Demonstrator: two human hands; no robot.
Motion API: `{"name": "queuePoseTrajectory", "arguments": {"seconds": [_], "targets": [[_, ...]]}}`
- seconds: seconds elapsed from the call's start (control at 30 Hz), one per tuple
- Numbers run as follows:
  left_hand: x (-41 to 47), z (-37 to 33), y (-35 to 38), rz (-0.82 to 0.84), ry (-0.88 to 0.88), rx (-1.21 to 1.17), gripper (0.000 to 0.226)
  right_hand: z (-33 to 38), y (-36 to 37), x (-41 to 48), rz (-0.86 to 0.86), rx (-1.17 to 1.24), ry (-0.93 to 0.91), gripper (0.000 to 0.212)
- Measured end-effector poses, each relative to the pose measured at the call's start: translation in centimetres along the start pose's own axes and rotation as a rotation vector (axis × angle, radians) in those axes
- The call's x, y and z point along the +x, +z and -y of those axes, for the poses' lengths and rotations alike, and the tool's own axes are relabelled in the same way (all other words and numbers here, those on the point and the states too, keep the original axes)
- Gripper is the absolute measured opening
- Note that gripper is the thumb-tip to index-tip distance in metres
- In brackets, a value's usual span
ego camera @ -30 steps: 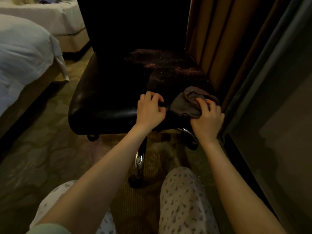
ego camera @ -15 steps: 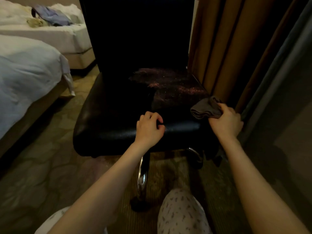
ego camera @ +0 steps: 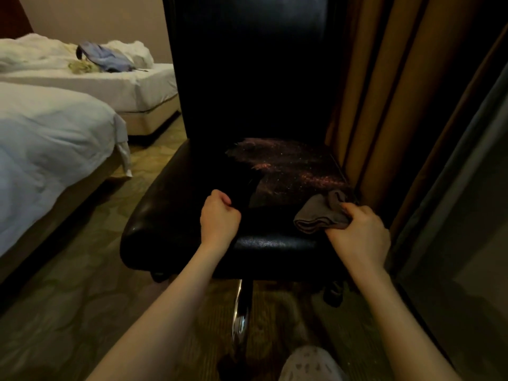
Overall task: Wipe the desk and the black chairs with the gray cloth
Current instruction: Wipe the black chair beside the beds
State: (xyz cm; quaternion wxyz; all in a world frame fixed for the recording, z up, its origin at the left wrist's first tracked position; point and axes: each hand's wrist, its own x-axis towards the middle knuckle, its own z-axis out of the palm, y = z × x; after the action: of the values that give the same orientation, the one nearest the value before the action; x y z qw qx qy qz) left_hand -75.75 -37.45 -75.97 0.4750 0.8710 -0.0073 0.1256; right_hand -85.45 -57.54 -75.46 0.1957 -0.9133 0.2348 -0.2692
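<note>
Gray cloth (ego camera: 319,217), bunched, sits on the black chair (ego camera: 176,232) seat's front-right corner, gripped by the right hand (ego camera: 357,235). Left hand (ego camera: 220,218) rests clenched, empty, at seat front-centre. Step: seat wiping; next stroke likely crosses the speckled residue (ego camera: 288,171) at seat rear. Curtain (ego camera: 384,105) crowds the seat's right edge; 2 beds (ego camera: 55,149) stand left of the seat

Black chair (ego camera: 192,229) flecked reddish, gray cloth (ego camera: 320,214), white bedding (ego camera: 49,144), tan curtains (ego camera: 384,92), spotted trousers (ego camera: 310,364).

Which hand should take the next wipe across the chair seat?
Right. The right hand grips the gray cloth at the right front of the chair seat, beside the dusty patch. The left hand is a bare fist on the seat, holding nothing.
</note>
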Motion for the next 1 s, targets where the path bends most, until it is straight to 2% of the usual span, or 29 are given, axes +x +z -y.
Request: {"name": "queuePoseTrajectory", "arguments": {"seconds": [0.13,0.23,0.3,0.4,0.53,0.73,0.83,1.0], "targets": [[1.4,0.5,-1.0,0.014,-0.156,-0.134,0.015,8.1,2.5,0.0,0.093,0.044,-0.171,0.049],[2.4,0.8,-1.6,0.022,-0.280,-0.219,0.010,13.7,5.5,0.1,0.250,0.010,-0.308,0.052],[2.7,1.3,-2.0,0.021,-0.322,-0.245,0.012,15.4,7.0,0.5,0.355,-0.030,-0.338,0.051],[3.2,1.8,-2.2,0.043,-0.317,-0.231,0.014,15.5,8.1,1.5,0.375,-0.054,-0.354,0.048],[3.3,1.8,-1.7,-0.002,-0.228,-0.142,0.018,14.9,8.6,3.6,0.341,-0.085,-0.305,0.047],[2.2,2.9,-0.5,-0.085,-0.011,-0.048,0.017,9.4,7.0,9.1,0.257,-0.289,-0.069,0.044],[2.1,3.0,-0.5,-0.083,0.003,-0.033,0.017,6.2,5.9,10.9,0.242,-0.431,0.004,0.045],[2.2,3.2,-1.0,-0.009,0.000,0.048,0.014,6.7,5.5,10.5,0.201,-0.446,-0.010,0.045]]}}
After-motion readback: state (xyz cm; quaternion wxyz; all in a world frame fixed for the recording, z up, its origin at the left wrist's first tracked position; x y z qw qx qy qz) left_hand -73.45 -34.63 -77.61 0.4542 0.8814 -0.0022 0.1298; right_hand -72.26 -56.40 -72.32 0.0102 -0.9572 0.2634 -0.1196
